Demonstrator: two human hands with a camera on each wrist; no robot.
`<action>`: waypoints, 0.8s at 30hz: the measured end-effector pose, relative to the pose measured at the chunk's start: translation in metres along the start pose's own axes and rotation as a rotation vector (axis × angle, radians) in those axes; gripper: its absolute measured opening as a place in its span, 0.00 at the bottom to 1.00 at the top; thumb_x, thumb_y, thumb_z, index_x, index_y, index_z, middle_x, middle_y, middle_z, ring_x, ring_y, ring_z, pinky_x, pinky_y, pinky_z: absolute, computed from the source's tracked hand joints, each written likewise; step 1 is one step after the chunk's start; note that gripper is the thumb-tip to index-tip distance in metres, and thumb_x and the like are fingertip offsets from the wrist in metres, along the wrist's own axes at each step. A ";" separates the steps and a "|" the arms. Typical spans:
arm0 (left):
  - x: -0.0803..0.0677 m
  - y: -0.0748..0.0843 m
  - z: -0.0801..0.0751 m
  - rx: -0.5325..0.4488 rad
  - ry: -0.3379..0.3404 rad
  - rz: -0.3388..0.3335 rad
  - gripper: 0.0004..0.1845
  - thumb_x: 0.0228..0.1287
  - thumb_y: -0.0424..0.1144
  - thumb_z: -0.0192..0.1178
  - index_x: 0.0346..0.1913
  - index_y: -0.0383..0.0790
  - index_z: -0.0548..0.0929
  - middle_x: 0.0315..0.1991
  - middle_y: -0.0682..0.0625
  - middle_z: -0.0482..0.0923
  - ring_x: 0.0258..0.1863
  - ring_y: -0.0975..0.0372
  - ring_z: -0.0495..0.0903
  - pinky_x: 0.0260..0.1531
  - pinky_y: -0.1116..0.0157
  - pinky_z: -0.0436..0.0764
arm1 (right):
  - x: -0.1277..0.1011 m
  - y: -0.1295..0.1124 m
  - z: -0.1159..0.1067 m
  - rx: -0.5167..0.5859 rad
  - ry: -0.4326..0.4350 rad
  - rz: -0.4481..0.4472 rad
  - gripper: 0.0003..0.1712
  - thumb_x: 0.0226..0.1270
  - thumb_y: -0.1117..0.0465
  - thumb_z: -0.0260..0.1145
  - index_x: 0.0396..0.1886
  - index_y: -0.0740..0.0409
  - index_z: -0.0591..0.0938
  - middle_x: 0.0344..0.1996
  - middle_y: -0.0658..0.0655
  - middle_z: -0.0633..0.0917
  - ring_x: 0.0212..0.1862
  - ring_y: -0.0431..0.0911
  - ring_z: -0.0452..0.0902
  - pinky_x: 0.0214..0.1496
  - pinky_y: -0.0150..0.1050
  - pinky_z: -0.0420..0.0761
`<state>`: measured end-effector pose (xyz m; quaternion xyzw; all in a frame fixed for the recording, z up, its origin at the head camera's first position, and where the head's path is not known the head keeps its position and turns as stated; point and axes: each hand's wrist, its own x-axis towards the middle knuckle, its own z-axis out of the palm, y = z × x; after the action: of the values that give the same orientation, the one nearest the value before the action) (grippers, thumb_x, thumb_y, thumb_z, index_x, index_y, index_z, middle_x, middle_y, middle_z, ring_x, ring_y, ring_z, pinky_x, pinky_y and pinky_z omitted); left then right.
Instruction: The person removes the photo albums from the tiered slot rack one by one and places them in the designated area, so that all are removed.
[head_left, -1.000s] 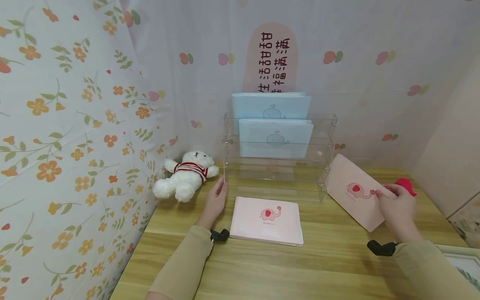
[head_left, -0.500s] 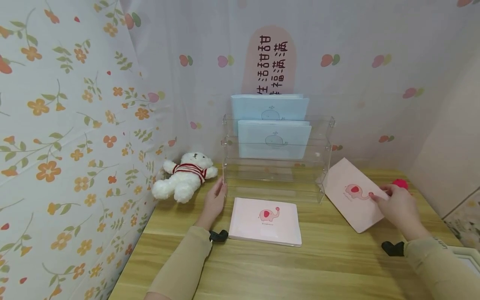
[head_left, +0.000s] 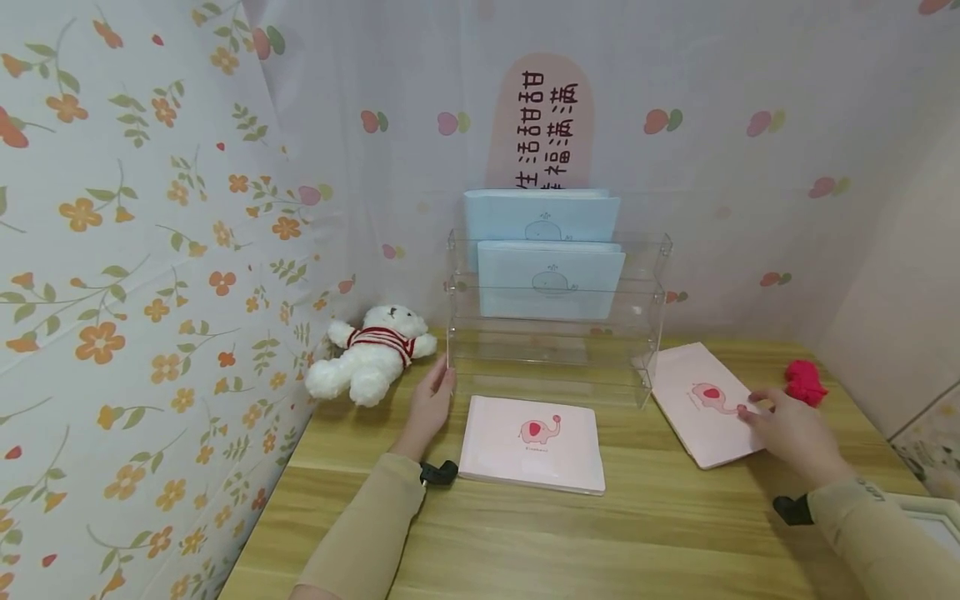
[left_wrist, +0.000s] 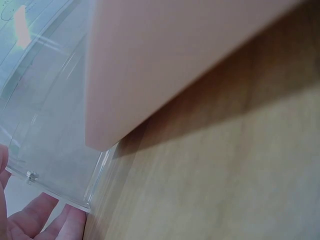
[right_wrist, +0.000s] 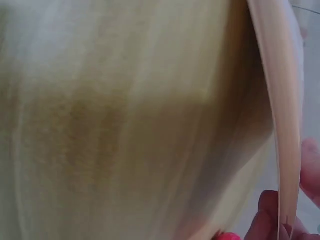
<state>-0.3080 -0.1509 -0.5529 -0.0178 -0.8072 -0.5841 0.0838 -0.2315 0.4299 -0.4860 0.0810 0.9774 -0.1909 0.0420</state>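
Note:
My left hand (head_left: pixel 431 408) grips the lower left side panel of a clear acrylic rack (head_left: pixel 551 387); in the left wrist view its fingers (left_wrist: pixel 37 215) curl round the panel's edge. Two light blue notebooks with a whale print stand in the rack, the upper one (head_left: pixel 540 212) behind the lower one (head_left: pixel 550 283). At the right, my right hand (head_left: pixel 797 433) pinches the edge of a pink elephant notebook (head_left: pixel 697 417), held low over the wooden table and turned at an angle. The right wrist view shows this notebook (right_wrist: pixel 282 100) between thumb and fingers. A second pink elephant notebook (head_left: pixel 532 442) lies flat before the rack.
A white teddy bear (head_left: pixel 375 354) in a striped top leans left of the rack. Behind my right hand sits a bright red-pink object (head_left: pixel 805 382). A pale frame (head_left: pixel 933 512) lies at the table's right edge. Fabric-covered walls stand at the left and back.
My right hand has lowered the angled pink notebook towards the table, so it tilts flatter. More of the red-pink object shows. My left hand stays on the rack.

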 end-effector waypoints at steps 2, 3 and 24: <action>0.000 0.001 0.000 -0.004 -0.001 -0.007 0.28 0.89 0.49 0.55 0.84 0.49 0.72 0.79 0.41 0.76 0.79 0.44 0.76 0.81 0.44 0.73 | 0.003 0.002 0.003 -0.011 -0.036 0.001 0.36 0.81 0.43 0.68 0.67 0.70 0.74 0.53 0.82 0.82 0.47 0.71 0.79 0.44 0.62 0.80; -0.001 0.001 -0.001 -0.005 -0.002 -0.005 0.28 0.89 0.49 0.55 0.84 0.48 0.72 0.79 0.40 0.76 0.78 0.43 0.76 0.81 0.44 0.73 | 0.003 0.003 0.005 -0.012 -0.052 0.002 0.36 0.81 0.43 0.67 0.67 0.70 0.74 0.53 0.82 0.81 0.47 0.71 0.79 0.44 0.62 0.80; 0.000 0.002 -0.001 -0.019 -0.014 -0.018 0.28 0.89 0.48 0.54 0.84 0.50 0.71 0.80 0.41 0.75 0.79 0.44 0.75 0.82 0.44 0.73 | 0.008 -0.011 0.015 -0.109 -0.125 0.004 0.31 0.80 0.53 0.66 0.64 0.77 0.74 0.53 0.83 0.82 0.42 0.64 0.78 0.45 0.60 0.84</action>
<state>-0.3080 -0.1513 -0.5511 -0.0154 -0.8022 -0.5923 0.0728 -0.2401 0.4153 -0.4962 0.0684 0.9816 -0.1420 0.1079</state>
